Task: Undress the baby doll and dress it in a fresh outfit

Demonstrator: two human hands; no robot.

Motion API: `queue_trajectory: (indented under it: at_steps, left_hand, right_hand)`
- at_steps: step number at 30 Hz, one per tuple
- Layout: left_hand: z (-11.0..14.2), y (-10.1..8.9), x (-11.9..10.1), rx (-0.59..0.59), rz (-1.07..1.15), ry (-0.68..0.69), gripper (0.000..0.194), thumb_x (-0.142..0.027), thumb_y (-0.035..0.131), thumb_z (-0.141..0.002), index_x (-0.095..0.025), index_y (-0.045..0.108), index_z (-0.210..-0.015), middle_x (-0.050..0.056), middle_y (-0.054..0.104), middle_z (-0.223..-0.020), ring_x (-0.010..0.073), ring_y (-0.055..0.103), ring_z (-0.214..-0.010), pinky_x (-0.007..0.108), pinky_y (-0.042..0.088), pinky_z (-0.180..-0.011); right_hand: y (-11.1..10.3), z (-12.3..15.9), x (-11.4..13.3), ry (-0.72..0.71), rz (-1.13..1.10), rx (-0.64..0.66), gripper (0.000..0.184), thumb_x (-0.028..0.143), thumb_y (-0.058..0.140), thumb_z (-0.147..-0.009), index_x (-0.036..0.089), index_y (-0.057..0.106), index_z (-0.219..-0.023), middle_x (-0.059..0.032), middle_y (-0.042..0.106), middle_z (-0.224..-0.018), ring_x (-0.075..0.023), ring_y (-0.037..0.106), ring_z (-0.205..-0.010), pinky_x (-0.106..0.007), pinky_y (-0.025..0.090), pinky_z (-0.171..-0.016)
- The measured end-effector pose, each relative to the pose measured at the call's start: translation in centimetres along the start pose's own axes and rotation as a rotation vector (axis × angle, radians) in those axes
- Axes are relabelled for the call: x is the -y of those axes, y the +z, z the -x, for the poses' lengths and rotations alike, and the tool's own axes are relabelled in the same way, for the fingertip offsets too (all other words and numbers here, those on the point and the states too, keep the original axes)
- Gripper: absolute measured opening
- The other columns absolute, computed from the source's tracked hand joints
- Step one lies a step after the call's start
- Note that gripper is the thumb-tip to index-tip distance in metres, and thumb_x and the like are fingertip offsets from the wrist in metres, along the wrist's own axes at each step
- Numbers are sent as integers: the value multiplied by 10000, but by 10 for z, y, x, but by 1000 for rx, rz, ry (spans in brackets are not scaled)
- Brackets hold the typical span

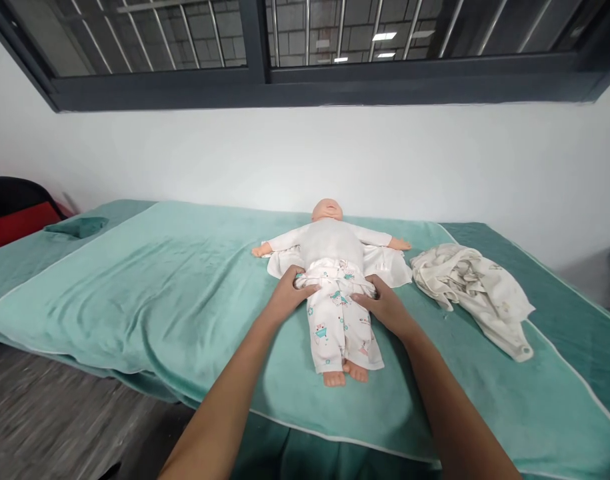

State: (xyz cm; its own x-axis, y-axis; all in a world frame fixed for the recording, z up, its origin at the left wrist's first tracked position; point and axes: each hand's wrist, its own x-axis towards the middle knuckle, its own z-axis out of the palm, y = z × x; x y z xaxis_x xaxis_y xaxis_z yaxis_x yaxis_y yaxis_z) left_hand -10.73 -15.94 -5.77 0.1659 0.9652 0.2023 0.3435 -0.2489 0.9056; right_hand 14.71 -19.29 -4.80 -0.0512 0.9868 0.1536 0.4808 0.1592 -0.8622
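A baby doll (pixel 327 209) lies on its back with its head toward the wall and its arms spread out. It has on a white long-sleeved top (pixel 331 241) and white baby pants (pixel 329 320) with small coloured prints; its bare feet stick out below the cuffs. My left hand (pixel 291 292) grips the pants at the left hip, thumb on the front. At the right hip my right hand (pixel 381 301) holds the pants the same way. The fingers at both sides are partly hidden by the cloth. White fabric (pixel 392 265) is spread under the doll's torso.
A crumpled white printed garment (pixel 477 287) lies right of the doll. Green sheets (pixel 195 293) cover the bed, wrinkled on the left. Behind stands a white wall (pixel 209 157) under a dark-framed window (pixel 257 83). A red and black chair (pixel 19 213) is at far left.
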Motion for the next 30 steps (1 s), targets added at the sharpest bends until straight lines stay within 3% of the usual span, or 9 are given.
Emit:
queue_trajectory:
  at_steps: [2, 5, 9, 11, 14, 18, 22, 27, 30]
  left_hand:
    - [4, 0, 0, 2, -13, 51, 371, -501, 715, -753, -204, 535, -882, 4, 586, -921, 167, 526, -842, 273, 430, -758]
    - [8, 5, 2, -58, -138, 90, 316, -457, 664, -786, -206, 484, -719, 5, 570, -814, 174, 514, -803, 286, 406, -752]
    - [14, 10, 7, -187, -220, 21, 224, -375, 574, -790, -219, 445, -694, -42, 457, -636, 149, 423, -666, 271, 343, -675]
    - [16, 11, 8, -201, -152, -3, 199, -372, 559, -782, -221, 445, -722, -49, 458, -647, 140, 418, -661, 259, 340, -655]
    - [19, 7, 5, -138, -42, -5, 172, -361, 573, -769, -219, 495, -827, -29, 556, -783, 148, 488, -759, 248, 390, -699]
    - [30, -2, -2, 61, 16, 15, 295, -447, 647, -786, -213, 545, -935, -13, 577, -894, 154, 518, -813, 253, 423, -739]
    - [46, -4, -5, 115, -23, 146, 310, -451, 706, -775, -198, 527, -769, 8, 572, -934, 173, 545, -909, 274, 434, -831]
    - [59, 7, 3, -95, -47, 46, 286, -364, 666, -777, -196, 469, -655, -37, 462, -680, 136, 447, -694, 268, 351, -654]
    - [61, 8, 4, -95, 21, -42, 240, -368, 645, -795, -190, 514, -701, -49, 457, -644, 126, 432, -653, 260, 341, -620]
  right_hand:
    - [2, 7, 1, 8, 30, -10, 404, 583, 712, -760, 225, 527, -787, 46, 500, -691, -160, 459, -669, -281, 375, -613]
    - [11, 15, 1, -30, 149, -155, 417, 547, 669, -784, 228, 442, -639, 45, 432, -592, -150, 399, -617, -285, 333, -594]
    - [21, 25, 0, -119, 255, -409, 194, 373, 566, -762, 236, 462, -673, 30, 467, -606, -169, 417, -641, -295, 337, -628]
    - [24, 28, 0, -94, 229, -459, 133, 344, 528, -752, 240, 466, -696, 37, 455, -596, -168, 409, -628, -295, 343, -626]
    - [23, 30, 4, -4, 121, -369, 142, 364, 522, -784, 239, 487, -727, 41, 488, -610, -164, 419, -618, -290, 360, -616]
    - [14, 34, 11, 47, -40, -115, 267, 471, 638, -793, 228, 571, -878, 16, 614, -773, -186, 528, -712, -290, 425, -641]
    - [10, 47, 15, 51, -97, 14, 343, 506, 734, -733, 213, 586, -832, 22, 590, -746, -181, 516, -709, -290, 422, -638]
    - [28, 63, 14, 65, -118, -330, 262, 368, 654, -730, 225, 449, -651, 60, 398, -607, -135, 375, -623, -269, 328, -573]
    - [33, 67, 13, 73, -183, -441, 213, 339, 623, -734, 225, 453, -675, 61, 399, -630, -134, 380, -632, -265, 342, -587]
